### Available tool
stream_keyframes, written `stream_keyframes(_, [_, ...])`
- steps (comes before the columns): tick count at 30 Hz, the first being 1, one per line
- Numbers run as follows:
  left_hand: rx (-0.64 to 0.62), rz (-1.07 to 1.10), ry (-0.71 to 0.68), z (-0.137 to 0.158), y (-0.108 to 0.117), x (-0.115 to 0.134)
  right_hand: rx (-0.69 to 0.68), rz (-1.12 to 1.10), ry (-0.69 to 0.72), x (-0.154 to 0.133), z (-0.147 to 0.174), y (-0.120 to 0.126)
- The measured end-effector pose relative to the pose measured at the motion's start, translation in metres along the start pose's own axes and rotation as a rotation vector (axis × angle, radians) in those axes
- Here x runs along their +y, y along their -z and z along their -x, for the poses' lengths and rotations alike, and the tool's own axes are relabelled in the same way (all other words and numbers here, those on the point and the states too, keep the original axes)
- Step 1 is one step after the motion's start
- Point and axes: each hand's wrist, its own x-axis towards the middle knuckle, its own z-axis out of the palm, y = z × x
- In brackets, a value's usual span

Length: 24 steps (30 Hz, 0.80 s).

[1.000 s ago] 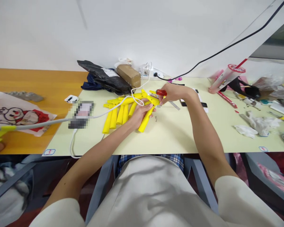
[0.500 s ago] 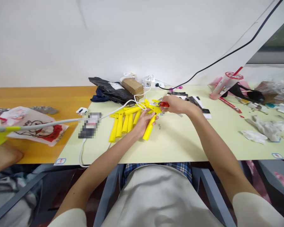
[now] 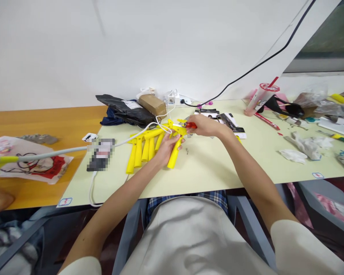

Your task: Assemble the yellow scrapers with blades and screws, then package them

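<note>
Yellow handle (image 3: 175, 154) sits gripped in our left hand (image 3: 165, 148), right of the other handles (image 3: 138, 153); our right hand (image 3: 204, 124) pinches the red tool (image 3: 191, 125) near its upper end. We should brace it firmly, keeping the tool aligned.

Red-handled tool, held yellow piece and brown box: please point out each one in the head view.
Red-handled tool (image 3: 192, 125): head view, on its red handle.
Held yellow piece (image 3: 175, 154): head view, on its tube.
Brown box (image 3: 151, 104): head view, on its upper side.
</note>
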Motion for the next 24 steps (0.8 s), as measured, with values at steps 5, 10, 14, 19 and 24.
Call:
stream_keyframes(5, [0.010, 0.011, -0.003, 0.000, 0.001, -0.002, 0.029, 0.022, 0.006, 0.002, 0.004, -0.005])
stream_keyframes(10, [0.000, 0.025, 0.002, 0.000, 0.000, -0.002, 0.026, -0.001, -0.042, 0.001, 0.005, -0.002])
stream_keyframes(14, [-0.012, 0.020, 0.009, -0.001, 0.001, -0.003, 0.024, 0.032, 0.015, 0.001, 0.002, -0.003])
stream_keyframes(19, [-0.026, 0.019, 0.012, -0.003, 0.003, -0.006, -0.028, 0.001, -0.057, 0.001, 0.003, 0.001])
stream_keyframes(24, [-0.030, 0.037, 0.014, -0.004, 0.003, -0.008, -0.032, 0.018, -0.045, -0.003, 0.006, 0.006])
